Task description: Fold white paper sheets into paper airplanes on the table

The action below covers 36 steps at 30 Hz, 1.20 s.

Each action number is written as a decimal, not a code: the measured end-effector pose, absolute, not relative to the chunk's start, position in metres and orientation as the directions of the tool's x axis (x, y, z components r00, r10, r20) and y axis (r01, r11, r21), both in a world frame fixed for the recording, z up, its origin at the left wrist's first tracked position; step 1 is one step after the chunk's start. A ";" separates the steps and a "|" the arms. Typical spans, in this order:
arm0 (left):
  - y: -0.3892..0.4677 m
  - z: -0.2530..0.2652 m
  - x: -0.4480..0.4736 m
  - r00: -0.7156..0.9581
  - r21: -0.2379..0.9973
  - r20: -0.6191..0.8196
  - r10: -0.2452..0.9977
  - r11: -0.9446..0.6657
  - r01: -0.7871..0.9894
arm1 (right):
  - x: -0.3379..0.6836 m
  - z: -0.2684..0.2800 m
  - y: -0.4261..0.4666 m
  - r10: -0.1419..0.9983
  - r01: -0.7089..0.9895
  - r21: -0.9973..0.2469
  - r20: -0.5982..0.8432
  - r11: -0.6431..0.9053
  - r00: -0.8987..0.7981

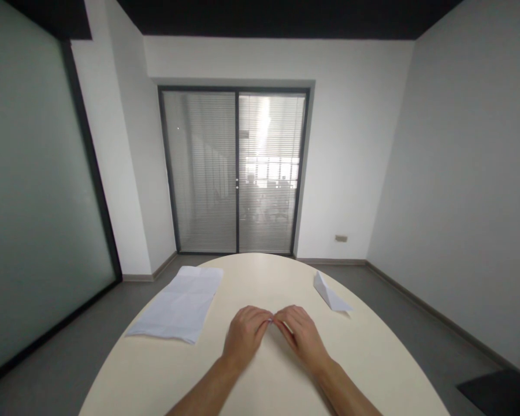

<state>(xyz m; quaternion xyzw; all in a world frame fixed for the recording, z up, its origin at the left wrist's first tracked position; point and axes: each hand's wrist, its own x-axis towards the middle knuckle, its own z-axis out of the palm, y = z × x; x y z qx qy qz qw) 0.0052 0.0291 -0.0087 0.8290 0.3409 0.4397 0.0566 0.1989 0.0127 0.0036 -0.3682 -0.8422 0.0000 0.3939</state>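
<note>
Over the middle of the table, my left hand and my right hand meet at their fingertips. Both are closed in a pinch on a small piece of paper, of which only a whitish-blue sliver shows. The fingers hide the rest of its shape. To the right of my right hand lies a folded white paper, pointed like a paper plane. White paper sheets with crease lines lie flat to the left of my left hand.
The round cream table curves away at the far side. Beyond it stand a glass door with blinds and white walls. A frosted glass panel is on the left. Something dark sits on the floor at the lower right.
</note>
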 end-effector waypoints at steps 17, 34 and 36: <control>0.036 -0.026 0.006 0.156 0.563 0.612 0.776 -0.566 0.603 | 0.202 -0.010 0.019 0.853 0.588 -0.638 0.483 0.497 -0.196; 0.045 -0.039 0.006 0.185 0.588 0.578 0.795 -0.563 0.581 | 0.206 -0.015 0.021 0.859 0.504 -0.698 0.453 0.509 -0.239; 0.044 -0.039 0.006 0.189 0.608 0.560 0.806 -0.555 0.567 | 0.205 -0.015 0.022 0.860 0.485 -0.712 0.455 0.508 -0.232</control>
